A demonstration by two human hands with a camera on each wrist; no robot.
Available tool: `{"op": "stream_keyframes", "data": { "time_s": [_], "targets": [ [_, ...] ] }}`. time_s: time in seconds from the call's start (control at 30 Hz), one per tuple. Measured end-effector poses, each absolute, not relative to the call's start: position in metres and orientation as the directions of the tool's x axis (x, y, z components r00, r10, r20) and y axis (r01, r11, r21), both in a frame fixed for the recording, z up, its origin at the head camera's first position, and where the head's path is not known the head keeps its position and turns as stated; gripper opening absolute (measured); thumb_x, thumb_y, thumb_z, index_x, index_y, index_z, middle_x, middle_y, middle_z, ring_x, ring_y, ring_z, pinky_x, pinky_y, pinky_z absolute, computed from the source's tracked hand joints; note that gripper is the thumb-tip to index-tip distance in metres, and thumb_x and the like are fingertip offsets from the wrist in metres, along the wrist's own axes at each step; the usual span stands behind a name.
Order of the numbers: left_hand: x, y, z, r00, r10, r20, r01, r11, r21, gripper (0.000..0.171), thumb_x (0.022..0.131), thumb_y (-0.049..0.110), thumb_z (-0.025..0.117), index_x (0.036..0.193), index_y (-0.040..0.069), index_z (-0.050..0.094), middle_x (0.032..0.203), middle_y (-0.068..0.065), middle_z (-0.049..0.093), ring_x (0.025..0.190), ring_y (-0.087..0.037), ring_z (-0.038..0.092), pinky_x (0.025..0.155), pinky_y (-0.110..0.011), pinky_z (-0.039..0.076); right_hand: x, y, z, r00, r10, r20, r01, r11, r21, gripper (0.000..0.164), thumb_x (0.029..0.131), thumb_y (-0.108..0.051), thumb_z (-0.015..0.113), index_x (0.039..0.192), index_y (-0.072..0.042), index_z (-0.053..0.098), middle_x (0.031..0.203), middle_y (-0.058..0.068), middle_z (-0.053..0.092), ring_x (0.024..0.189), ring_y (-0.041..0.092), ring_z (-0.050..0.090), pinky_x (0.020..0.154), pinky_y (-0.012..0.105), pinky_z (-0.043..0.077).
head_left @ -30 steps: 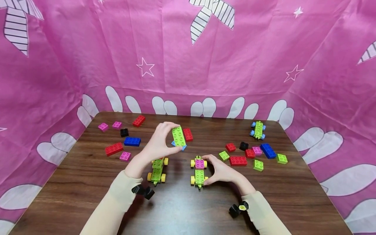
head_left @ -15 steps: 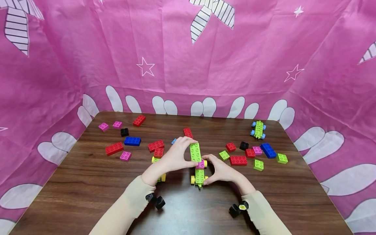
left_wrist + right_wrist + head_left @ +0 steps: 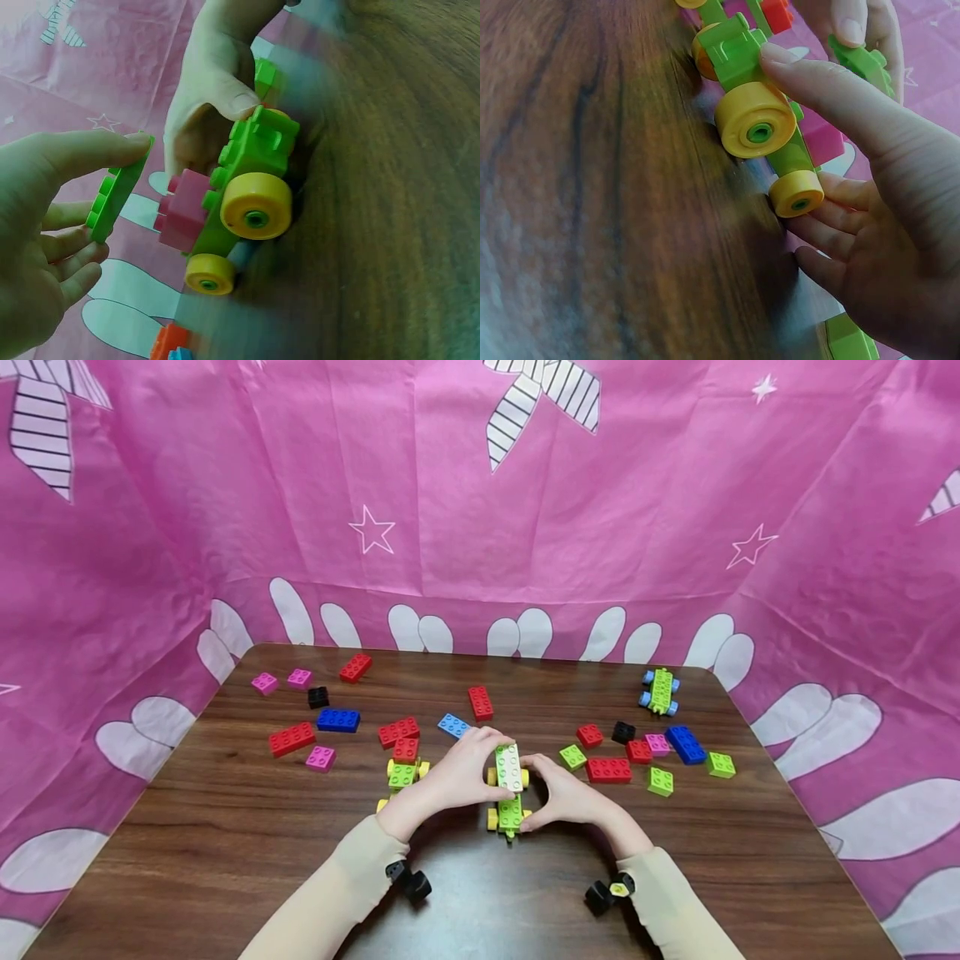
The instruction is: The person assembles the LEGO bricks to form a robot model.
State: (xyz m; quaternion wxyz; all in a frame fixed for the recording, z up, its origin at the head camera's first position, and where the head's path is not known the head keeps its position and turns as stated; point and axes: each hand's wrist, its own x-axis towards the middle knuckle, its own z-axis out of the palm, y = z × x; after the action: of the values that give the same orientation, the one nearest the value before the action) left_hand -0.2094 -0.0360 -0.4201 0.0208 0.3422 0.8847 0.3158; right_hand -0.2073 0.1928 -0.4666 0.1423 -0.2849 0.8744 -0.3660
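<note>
Head view: L hand (image 3: 467, 770) has its grip pinching the long green brick (image 3: 509, 767), over far half of the green car base (image 3: 510, 814). Both long axes run near–far; the base's tongue (image 3: 510, 837) points to near side. R hand (image 3: 566, 793) grasps the base on the brown surface (image 3: 480, 902).

L wrist view: brick is approx. parallel w/ base, studs away from it, apart from pink brick (image 3: 184, 210).

R wrist view: R grip holds base beside yellow wheels (image 3: 754, 120).
</note>
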Motion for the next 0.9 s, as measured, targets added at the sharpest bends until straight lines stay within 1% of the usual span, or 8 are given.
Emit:
{"op": "stream_keyframes", "data": {
  "time_s": [0.3, 0.9],
  "targets": [
    [-0.21, -0.034, -0.427, -0.766, 0.626, 0.148, 0.582, 0.577, 0.573, 0.069, 0.076, 0.035, 0.082, 0.132, 0.005, 0.055, 0.126, -0.009, 0.057, 0.119, -0.025, 0.048, 0.102, -0.042, 0.042, -0.207, 0.193, -0.466, -0.796, -0.605, -0.035, -0.4, 0.569, -0.719, 0.089, 0.064, -0.038, 0.088, 0.133, -0.004, 0.044, 0.132, 0.009, 0.05, 0.124, 0.025, 0.048, 0.105, 0.05, 0.038],
    [-0.212, -0.032, -0.437, -0.765, 0.623, 0.16, 0.581, 0.563, 0.588, 0.068, 0.075, 0.034, 0.082, 0.13, 0.004, 0.056, 0.125, -0.009, 0.058, 0.119, -0.024, 0.049, 0.101, -0.042, 0.042, -0.207, 0.193, -0.467, -0.795, -0.606, -0.016, -0.421, 0.571, -0.704, 0.088, 0.063, -0.037, 0.089, 0.132, -0.004, 0.045, 0.13, 0.008, 0.051, 0.123, 0.024, 0.049, 0.105, 0.048, 0.039]
  ]
}}
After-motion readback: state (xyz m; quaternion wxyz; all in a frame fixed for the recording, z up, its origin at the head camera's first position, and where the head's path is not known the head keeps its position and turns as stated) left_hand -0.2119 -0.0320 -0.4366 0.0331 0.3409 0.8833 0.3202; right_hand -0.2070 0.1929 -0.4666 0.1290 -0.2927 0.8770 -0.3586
